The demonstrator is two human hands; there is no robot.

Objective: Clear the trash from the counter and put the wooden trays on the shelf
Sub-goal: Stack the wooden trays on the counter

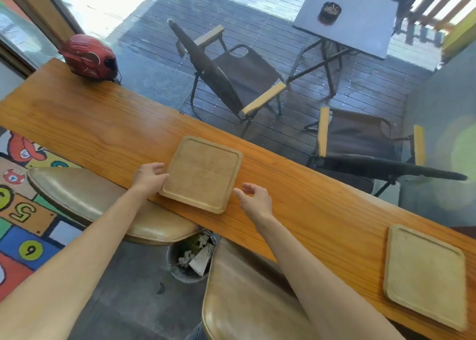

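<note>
Two wooden trays lay on the long counter (90, 123), and both hands reached for the nearer one. At the counter's far left corner sat a red helmet (90, 57). Below the near edge on the left, a tan padded stool (85, 198) stood over a colourful numbered floor mat (23, 210). The left hand (149, 177) touched the left edge of the middle tray (203, 172), fingers loosely curved against its rim — whether it had truly gripped, I cannot tell. That tray sat flat at the counter's near edge, roughly midway along it. The right hand (255, 200) hovered just beside the tray's near right corner, fingers spread and relaxed, holding nothing, not touching the wood. Under the counter between the stools stood a metal bin (177, 270) with crumpled paper trash (201, 254) inside. A second tan stool (244, 301) filled the lower middle. Toward the counter's right end, the second tray (425, 277) rested flat near the near edge — well apart from both hands. Beyond the glass stood folding chairs (239, 74) and a dark table (355, 22).
</note>
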